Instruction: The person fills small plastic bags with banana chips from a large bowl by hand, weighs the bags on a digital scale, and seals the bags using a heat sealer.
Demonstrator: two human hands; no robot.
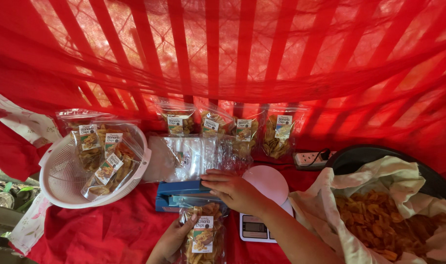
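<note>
My right hand (pixel 232 190) rests palm-down on the arm of a blue heat sealer (pixel 176 196) and presses on it. A clear bag of yellow chips (pixel 203 238) with a printed label lies in front of the sealer, its top edge under the sealer's arm. My left hand (pixel 171 240) grips this bag on its left side, at the bottom edge of the view. A white kitchen scale (pixel 271 183) with a round platform stands just right of my right hand, partly hidden by my forearm.
A white plastic basket (pixel 61 182) at the left holds several filled bags (pixel 105 156). More filled bags (pixel 242 129) stand along the back, with a stack of empty clear bags (pixel 183 157) in front. A power strip (pixel 311 157) and a cloth-lined black basin (pixel 362 154) of loose chips (pixel 379 222) lie at the right.
</note>
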